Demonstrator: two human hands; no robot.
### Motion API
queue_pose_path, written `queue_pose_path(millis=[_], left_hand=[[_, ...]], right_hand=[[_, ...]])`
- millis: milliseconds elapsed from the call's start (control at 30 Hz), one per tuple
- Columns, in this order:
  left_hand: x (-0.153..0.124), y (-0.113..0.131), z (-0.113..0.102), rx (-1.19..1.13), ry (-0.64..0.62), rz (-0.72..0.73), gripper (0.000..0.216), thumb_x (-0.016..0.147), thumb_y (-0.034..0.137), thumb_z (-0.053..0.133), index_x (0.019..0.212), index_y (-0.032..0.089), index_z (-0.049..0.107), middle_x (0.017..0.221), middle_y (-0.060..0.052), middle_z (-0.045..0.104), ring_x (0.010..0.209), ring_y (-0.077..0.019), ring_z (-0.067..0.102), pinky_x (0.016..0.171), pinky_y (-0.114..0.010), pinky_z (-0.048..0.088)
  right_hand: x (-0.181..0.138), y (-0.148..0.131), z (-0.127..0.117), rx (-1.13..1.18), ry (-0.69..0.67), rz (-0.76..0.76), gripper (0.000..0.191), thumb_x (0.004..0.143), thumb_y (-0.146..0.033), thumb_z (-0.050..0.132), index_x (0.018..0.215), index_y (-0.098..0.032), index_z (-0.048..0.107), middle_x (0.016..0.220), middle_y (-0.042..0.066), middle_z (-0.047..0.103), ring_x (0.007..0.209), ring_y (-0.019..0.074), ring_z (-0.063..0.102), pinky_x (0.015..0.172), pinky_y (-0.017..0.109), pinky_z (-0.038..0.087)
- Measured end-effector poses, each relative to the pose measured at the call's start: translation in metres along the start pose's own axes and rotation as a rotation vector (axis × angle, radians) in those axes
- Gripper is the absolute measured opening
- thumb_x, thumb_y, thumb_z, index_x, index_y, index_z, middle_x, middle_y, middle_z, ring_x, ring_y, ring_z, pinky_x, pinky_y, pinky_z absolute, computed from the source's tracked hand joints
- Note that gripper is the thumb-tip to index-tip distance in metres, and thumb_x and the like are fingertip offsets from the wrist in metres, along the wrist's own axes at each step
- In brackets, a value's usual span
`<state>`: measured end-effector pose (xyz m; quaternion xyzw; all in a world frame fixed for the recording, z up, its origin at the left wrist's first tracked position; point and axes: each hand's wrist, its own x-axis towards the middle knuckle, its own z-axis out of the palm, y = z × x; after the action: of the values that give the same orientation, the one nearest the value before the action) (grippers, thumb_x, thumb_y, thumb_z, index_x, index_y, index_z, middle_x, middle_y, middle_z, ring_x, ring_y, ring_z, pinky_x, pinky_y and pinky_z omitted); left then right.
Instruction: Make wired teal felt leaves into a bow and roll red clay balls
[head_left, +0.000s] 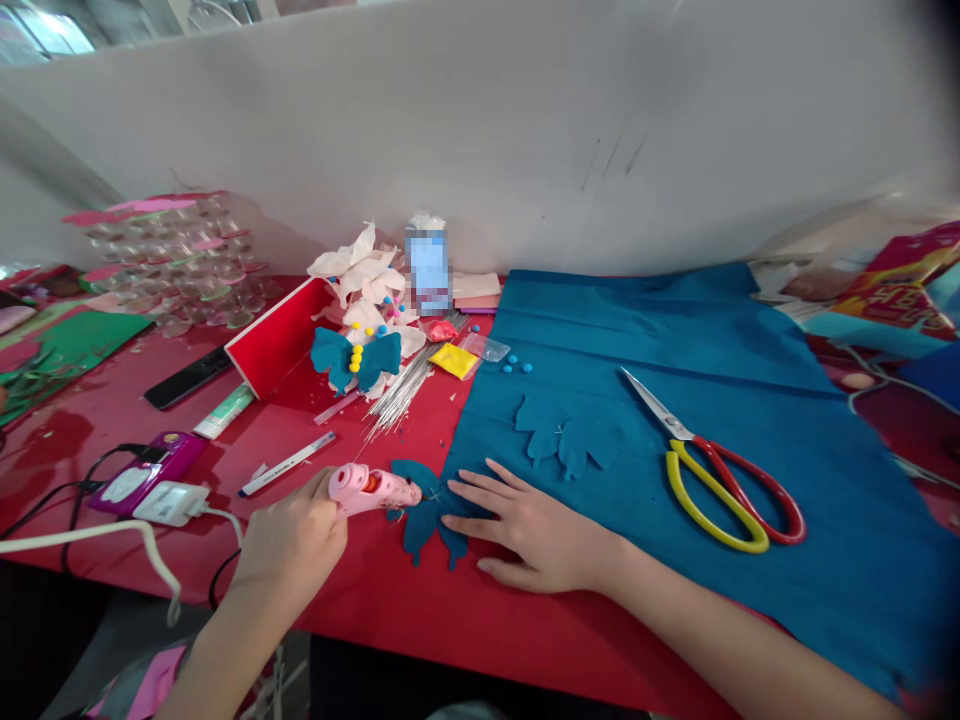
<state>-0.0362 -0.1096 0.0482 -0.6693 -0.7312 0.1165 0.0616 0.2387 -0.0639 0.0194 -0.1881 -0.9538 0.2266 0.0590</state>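
Over on the left, one tower of clear cups is standing near the pale partition, too crowded for me to count. Nearer me, one purple box is lying with one white plug beside it. One pen is resting just behind the left hand, whose fingers, partly hidden, are clamping round one pink glue gun.

Three blue butterflies are showing in all. The first, a beaded butterfly, is lying among white cut-outs, wearing a row of yellow beads. The second, a plain butterfly, is lying on the red tabletop at the cloth's edge, under the gun's nozzle; whether the two are touching, I cannot tell.

One yellow packet is lying farther back, with three blue beads grouping to its right. The right hand is reaching that second butterfly's right side, its five digits spreading apart. The third, a loose butterfly, is lying on one blue cloth, and one pair of scissors is resting there too, blades closing together.
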Motion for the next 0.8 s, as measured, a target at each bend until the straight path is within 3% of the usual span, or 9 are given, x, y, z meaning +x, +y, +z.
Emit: queue_pose_path(millis=[267,800], left_hand=[[0.0025,0.0028,-0.0010,-0.020,0.019,0.013,0.035,0.080,0.012,0.036,0.100,0.014,0.065,0.074,-0.013,0.068,0.069,-0.0286,0.067,0.054,-0.031,0.044],[0.0018,0.0018,-0.0051,-0.002,-0.064,0.007,0.035,0.081,0.012,0.035,0.101,0.013,0.064,0.080,-0.015,0.069,0.074,-0.0304,0.068,0.057,-0.034,0.045]], right_hand=[[0.0003,-0.0003,0.0004,-0.007,-0.005,0.003,0.050,0.093,-0.041,0.041,0.140,-0.023,0.041,0.151,0.011,0.026,0.140,0.0267,0.019,0.113,0.052,0.006],[0.0005,0.0011,0.0014,0.010,0.025,-0.009,0.050,0.093,-0.040,0.043,0.139,-0.023,0.041,0.150,0.011,0.028,0.139,0.0271,0.021,0.113,0.052,0.008]])
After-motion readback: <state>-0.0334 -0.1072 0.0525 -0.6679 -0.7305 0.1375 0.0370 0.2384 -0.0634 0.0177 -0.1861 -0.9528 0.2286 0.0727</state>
